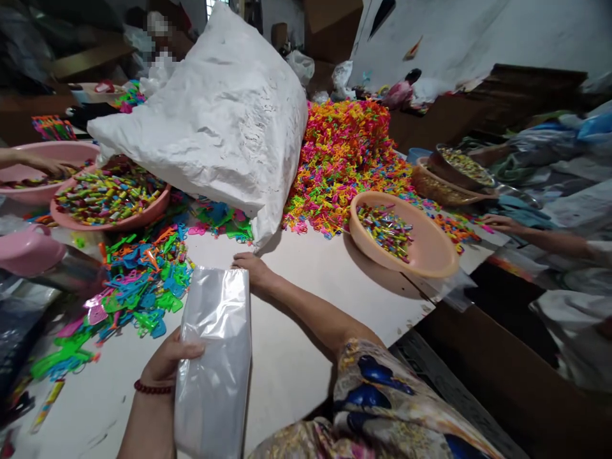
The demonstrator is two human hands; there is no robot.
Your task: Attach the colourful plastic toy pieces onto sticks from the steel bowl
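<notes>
My left hand grips a long stack of clear plastic bags by its left side, thumb lying across the front. The bags stand tilted above the white table. My right hand is at their top right corner, fingers bent together and pointing left; its fingertips are partly hidden, so what they hold does not show. Left of the bags lies a loose spread of green, blue and pink plastic toy pieces. A big white sack leans just beyond my right hand.
A heap of small bright plastic pieces rises behind the table. Peach and pink basins hold small wrapped tubes. A pink-lidded flask is at left. Other people's hands appear at left and right.
</notes>
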